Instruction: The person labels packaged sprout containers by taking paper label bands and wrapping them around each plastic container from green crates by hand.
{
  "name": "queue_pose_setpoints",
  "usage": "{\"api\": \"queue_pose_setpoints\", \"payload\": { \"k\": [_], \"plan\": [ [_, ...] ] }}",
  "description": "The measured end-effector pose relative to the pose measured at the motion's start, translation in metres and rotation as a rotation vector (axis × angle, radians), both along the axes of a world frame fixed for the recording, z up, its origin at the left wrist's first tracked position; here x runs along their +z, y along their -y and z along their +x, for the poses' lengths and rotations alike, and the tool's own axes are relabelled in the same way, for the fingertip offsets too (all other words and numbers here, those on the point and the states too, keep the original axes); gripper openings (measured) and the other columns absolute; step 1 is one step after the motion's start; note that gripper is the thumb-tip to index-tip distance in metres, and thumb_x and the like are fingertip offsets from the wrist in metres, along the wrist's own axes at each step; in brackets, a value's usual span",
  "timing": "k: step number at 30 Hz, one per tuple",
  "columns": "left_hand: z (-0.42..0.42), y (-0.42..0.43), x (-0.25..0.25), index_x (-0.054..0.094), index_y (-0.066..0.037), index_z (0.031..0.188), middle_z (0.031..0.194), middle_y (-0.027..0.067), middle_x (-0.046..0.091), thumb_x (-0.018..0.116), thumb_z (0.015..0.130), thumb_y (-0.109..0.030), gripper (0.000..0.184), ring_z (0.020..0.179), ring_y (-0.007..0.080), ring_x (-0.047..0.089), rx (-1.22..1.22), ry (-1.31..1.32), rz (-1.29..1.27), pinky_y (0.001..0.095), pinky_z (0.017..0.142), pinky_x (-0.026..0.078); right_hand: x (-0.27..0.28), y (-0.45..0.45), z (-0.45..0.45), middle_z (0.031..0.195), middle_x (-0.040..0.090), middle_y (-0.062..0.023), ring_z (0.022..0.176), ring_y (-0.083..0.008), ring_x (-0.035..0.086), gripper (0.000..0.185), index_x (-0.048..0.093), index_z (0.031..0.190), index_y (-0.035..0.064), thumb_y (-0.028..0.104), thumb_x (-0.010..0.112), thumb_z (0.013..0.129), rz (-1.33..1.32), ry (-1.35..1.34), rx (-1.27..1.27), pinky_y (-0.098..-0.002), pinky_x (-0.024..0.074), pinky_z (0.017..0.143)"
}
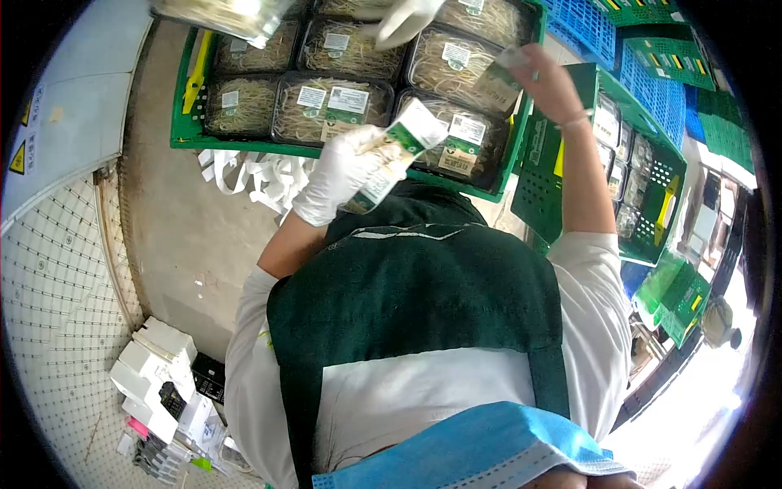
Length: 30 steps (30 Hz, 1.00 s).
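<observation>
My left hand (340, 175), in a white glove, is closed round a stack of printed labels (399, 147) with green and white parts. My bare right hand (552, 81) pinches a single label (498, 80) above the right side of a green crate (236, 147). Inside that crate lie black trays of pale sprouts under clear film, such as the front middle tray (293, 114). Several trays bear white stickers, and the front right tray (452, 145) also carries a green and tan label.
Another person's gloved hand (407, 23) reaches over the crate's far side. A clear-topped pack (232, 15) is at the upper left. A second green crate (652, 236) with packs stands at the right. White strips (261, 178) hang below the first crate. White boxes (155, 367) lie lower left.
</observation>
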State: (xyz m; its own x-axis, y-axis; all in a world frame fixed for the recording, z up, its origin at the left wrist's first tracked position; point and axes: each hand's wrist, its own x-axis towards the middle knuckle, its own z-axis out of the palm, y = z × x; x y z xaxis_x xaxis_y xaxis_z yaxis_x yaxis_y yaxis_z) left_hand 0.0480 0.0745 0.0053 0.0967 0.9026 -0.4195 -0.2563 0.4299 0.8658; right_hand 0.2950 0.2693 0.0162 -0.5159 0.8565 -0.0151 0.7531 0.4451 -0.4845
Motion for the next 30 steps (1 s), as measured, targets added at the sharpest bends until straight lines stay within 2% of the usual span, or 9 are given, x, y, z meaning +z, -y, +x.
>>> {"api": "queue_pose_setpoints", "payload": {
  "k": [3, 9, 13, 15, 21, 23, 25, 27, 30],
  "plan": [
    [-0.01, 0.01, -0.008, 0.057, 0.0, 0.091, 0.085, 0.0042, 0.06, 0.059, 0.076, -0.004, 0.016, 0.074, 0.008, 0.054, -0.038, -0.19, 0.034, 0.021, 0.067, 0.043, -0.064, 0.005, -0.007, 0.104, 0.053, -0.0156, 0.092, -0.0295, 0.052, 0.036, 0.043, 0.105, 0.0031, 0.023, 0.054, 0.077, 0.243, 0.46, 0.13, -0.037, 0.0429, 0.077],
    [0.012, 0.006, 0.013, 0.045, -0.001, 0.115, 0.114, 0.0067, 0.051, 0.052, 0.073, 0.008, 0.044, 0.098, 0.0123, 0.05, 0.132, 0.163, 0.071, 0.023, 0.083, 0.039, -0.039, 0.042, -0.011, 0.103, 0.051, -0.0138, 0.086, -0.0275, 0.053, 0.052, 0.039, 0.117, 0.007, 0.03, 0.057, 0.075, 0.733, 0.438, -0.065, -0.0367, 0.0439, 0.075],
    [0.034, -0.005, 0.016, 0.043, 0.001, 0.116, 0.117, 0.0082, 0.049, 0.048, 0.076, 0.009, 0.041, 0.102, 0.012, 0.047, 0.088, -0.036, 0.3, 0.0222, 0.086, 0.037, 0.008, 0.098, -0.037, 0.081, 0.058, -0.0113, 0.075, -0.0248, 0.056, 0.033, 0.056, 0.095, 0.0051, 0.024, 0.065, 0.07, -0.351, -0.367, 0.271, -0.0345, 0.0458, 0.069],
    [0.038, -0.001, 0.007, 0.052, 0.002, 0.097, 0.088, 0.0054, 0.059, 0.054, 0.079, -0.002, 0.019, 0.08, 0.0079, 0.052, 0.102, -0.196, 0.234, 0.0209, 0.073, 0.041, 0.014, 0.108, -0.049, 0.076, 0.058, -0.0081, 0.071, -0.0212, 0.056, 0.026, 0.058, 0.087, 0.0022, 0.014, 0.068, 0.066, -0.153, -0.323, 0.308, -0.03, 0.0451, 0.065],
    [0.038, -0.003, 0.017, 0.056, 0.0, 0.077, 0.069, -0.0012, 0.056, 0.06, 0.078, -0.015, 0.015, 0.061, 0.0051, 0.051, -0.022, -0.329, 0.003, 0.0177, 0.058, 0.042, 0.015, 0.077, -0.044, 0.076, 0.062, -0.0066, 0.068, -0.0168, 0.06, 0.013, 0.062, 0.079, 0.0052, 0.004, 0.064, 0.067, -0.082, -0.447, 0.106, -0.0272, 0.0492, 0.061],
    [0.039, 0.002, 0.009, 0.056, 0.0, 0.079, 0.073, 0.0006, 0.057, 0.057, 0.08, -0.013, 0.013, 0.066, 0.0066, 0.053, 0.037, -0.183, -0.059, 0.0191, 0.062, 0.043, 0.02, 0.012, -0.029, 0.077, 0.062, -0.0089, 0.07, -0.016, 0.061, 0.014, 0.06, 0.085, 0.0046, 0.011, 0.061, 0.073, -0.217, -0.341, -0.034, -0.0264, 0.0487, 0.062],
    [0.033, -0.001, 0.016, 0.056, 0.001, 0.085, 0.08, 0.003, 0.059, 0.053, 0.082, -0.008, 0.01, 0.072, 0.0085, 0.054, 0.104, -0.15, -0.023, 0.0213, 0.069, 0.044, 0.022, 0.002, -0.034, 0.077, 0.062, -0.0084, 0.069, -0.0152, 0.061, 0.021, 0.058, 0.092, 0.0057, 0.017, 0.06, 0.075, -0.1, -0.25, 0.334, -0.0273, 0.0483, 0.062],
    [0.03, 0.001, 0.013, 0.055, 0.001, 0.093, 0.088, 0.0037, 0.059, 0.05, 0.081, -0.003, 0.013, 0.081, 0.0083, 0.053, 0.158, -0.129, 0.084, 0.0219, 0.075, 0.042, 0.018, 0.035, -0.051, 0.082, 0.061, -0.0091, 0.077, -0.0194, 0.059, 0.032, 0.054, 0.099, 0.004, 0.024, 0.062, 0.074, -0.473, -0.295, 0.564, -0.0289, 0.0461, 0.069],
    [0.034, -0.007, 0.018, 0.056, 0.001, 0.091, 0.084, 0.0028, 0.058, 0.051, 0.081, -0.004, 0.012, 0.078, 0.0072, 0.052, 0.276, -0.14, 0.191, 0.0205, 0.072, 0.041, 0.007, 0.074, -0.073, 0.082, 0.06, -0.0072, 0.072, -0.0158, 0.058, 0.028, 0.058, 0.091, 0.004, 0.017, 0.068, 0.068, -0.366, -0.277, 0.591, -0.0267, 0.047, 0.065]
  ]
}}
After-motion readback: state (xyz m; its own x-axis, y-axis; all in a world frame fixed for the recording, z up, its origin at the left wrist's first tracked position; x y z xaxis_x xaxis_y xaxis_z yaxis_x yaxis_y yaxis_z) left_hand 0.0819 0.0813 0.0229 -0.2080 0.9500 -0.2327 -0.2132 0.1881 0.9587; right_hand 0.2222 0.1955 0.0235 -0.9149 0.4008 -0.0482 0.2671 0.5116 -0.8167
